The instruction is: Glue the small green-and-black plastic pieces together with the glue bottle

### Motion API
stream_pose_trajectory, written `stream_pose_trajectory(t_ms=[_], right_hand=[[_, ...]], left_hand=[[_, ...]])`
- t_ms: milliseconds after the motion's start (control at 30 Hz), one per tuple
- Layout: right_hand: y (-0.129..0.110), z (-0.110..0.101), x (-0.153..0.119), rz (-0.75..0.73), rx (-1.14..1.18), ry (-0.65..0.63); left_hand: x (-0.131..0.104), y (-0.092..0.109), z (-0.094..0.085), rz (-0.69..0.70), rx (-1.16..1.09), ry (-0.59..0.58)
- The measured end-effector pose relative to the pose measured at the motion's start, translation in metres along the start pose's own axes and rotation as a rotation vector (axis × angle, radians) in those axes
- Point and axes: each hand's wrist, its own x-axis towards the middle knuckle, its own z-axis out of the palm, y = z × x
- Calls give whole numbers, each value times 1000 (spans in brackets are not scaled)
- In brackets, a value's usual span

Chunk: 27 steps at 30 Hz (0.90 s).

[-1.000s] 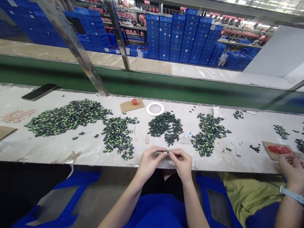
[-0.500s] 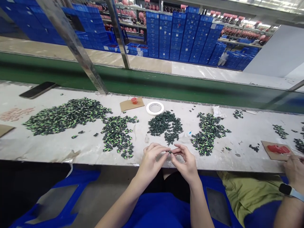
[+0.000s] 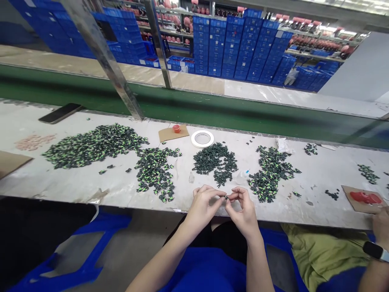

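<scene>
My left hand [image 3: 204,203] and my right hand [image 3: 244,209] meet at the table's front edge, fingertips pinched around a small dark part [image 3: 225,197]. Its exact shape is too small to tell. Just beyond them lies a pile of small dark green pieces [image 3: 209,158]. Black-and-green parts form one heap [image 3: 269,174] to the right and another [image 3: 154,172] to the left, with a larger heap [image 3: 97,146] farther left. A small clear bottle with a blue tip [image 3: 243,176] lies close behind my right hand.
A white tape roll [image 3: 202,139], a red cup [image 3: 176,129] on cardboard [image 3: 165,135] and a phone [image 3: 60,113] lie toward the back. Pale pink pieces [image 3: 34,142] are far left. At right, a person's hand [image 3: 381,225] is near cardboard with red material [image 3: 364,197].
The view has shifted, so the table's contents appear farther right. Both my hands remain together at the small part. The other person's hand has moved slightly at the right edge.
</scene>
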Motion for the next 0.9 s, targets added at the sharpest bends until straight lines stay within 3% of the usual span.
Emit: stream_pose_trajectory(t_ms=[100, 167, 367, 433, 533, 600, 667, 767, 900], right_hand=[[5, -16, 1, -28, -111, -46], [11, -31, 3, -50, -188, 14], [27, -66, 11, 27, -477, 515], [29, -66, 16, -9, -568, 597], [34, -55, 25, -140, -649, 551], [41, -45, 30, -185, -673, 478], [50, -36, 36, -184, -683, 397], [62, -27, 44, -161, -683, 317], [66, -20, 52, -131, -602, 330]], left_hand=[[6, -8, -1, 15, -40, -59], [10, -16, -10, 2, -1, -23], [34, -47, -69, -177, 420, 291], [51, -58, -90, -175, 565, 310], [82, -73, -111, -139, 695, 222], [101, -83, -118, -96, 707, 87], [116, -91, -121, -77, 699, 30], [127, -99, -122, -58, 673, -35], [124, -98, -124, -61, 634, -81]])
